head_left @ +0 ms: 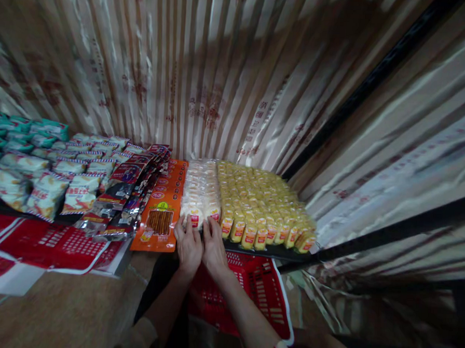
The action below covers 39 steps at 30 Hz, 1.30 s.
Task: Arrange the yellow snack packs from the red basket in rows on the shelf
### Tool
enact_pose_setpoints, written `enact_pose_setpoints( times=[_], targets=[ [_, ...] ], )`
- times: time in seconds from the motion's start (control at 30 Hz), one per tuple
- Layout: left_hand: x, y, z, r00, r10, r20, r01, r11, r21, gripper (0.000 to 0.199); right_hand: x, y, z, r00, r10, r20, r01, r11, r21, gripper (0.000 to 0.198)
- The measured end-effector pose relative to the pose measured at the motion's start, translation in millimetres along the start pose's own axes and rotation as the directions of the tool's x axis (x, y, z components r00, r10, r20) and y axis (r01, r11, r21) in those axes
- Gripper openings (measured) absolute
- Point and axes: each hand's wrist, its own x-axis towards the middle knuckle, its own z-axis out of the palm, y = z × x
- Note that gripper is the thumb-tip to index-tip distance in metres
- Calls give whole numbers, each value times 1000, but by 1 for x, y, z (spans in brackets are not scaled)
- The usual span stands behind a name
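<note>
I see left hand (189,248) and right hand (214,246) side by side, fingers touching the front white packets (195,193), can't tell if gripping | packets run ahead of the hands, yellow packets (262,206) just right | light, even pressure should keep rows straight

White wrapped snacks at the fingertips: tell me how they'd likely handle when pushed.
The white wrapped snacks may slide easily, since they look glossy. Each is probably light, being a small single pack. Pushed, neighbours would likely shift too, as they sit in close rows beside the yellow snacks.
</note>
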Motion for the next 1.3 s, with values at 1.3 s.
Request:
enact_pose_setpoints(
  times=[1.3],
  targets=[
    [-24, 15, -11, 748, 517, 417, -541, 838, -68, 40, -69, 34, -91, 951, 80, -298, -145, 968, -204, 57]
  ],
)
